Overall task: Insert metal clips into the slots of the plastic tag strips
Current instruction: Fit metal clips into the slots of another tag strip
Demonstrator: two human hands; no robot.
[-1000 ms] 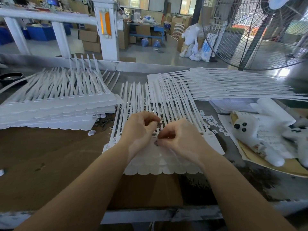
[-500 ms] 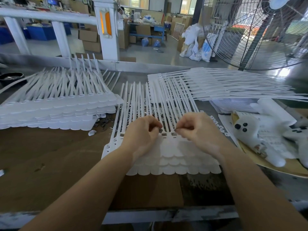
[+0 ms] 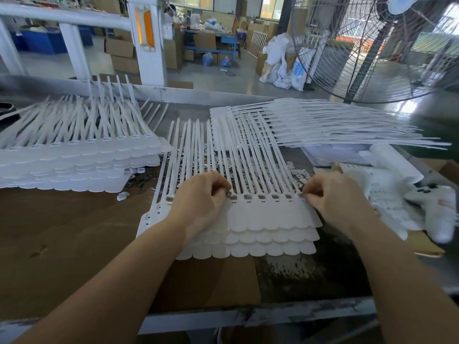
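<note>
A stack of white plastic tag strips lies in front of me, long tails pointing away and a row of square slots across the top sheet. My left hand rests on the stack's left part and pinches a small metal clip beside the row's left end. My right hand has its fingers curled, with the fingertips pinched at the rightmost slot; whatever it holds is hidden. Loose metal clips lie under and beside the tails.
A pile of tag strips sits at the left and another fans out at the back right. White gloves and papers lie at the right. Small white plastic pieces are scattered near my right hand. A large fan stands behind.
My right hand moved rightward along the slot row, from the middle to the stack's right end. My left hand stayed on the left part with its clip.
</note>
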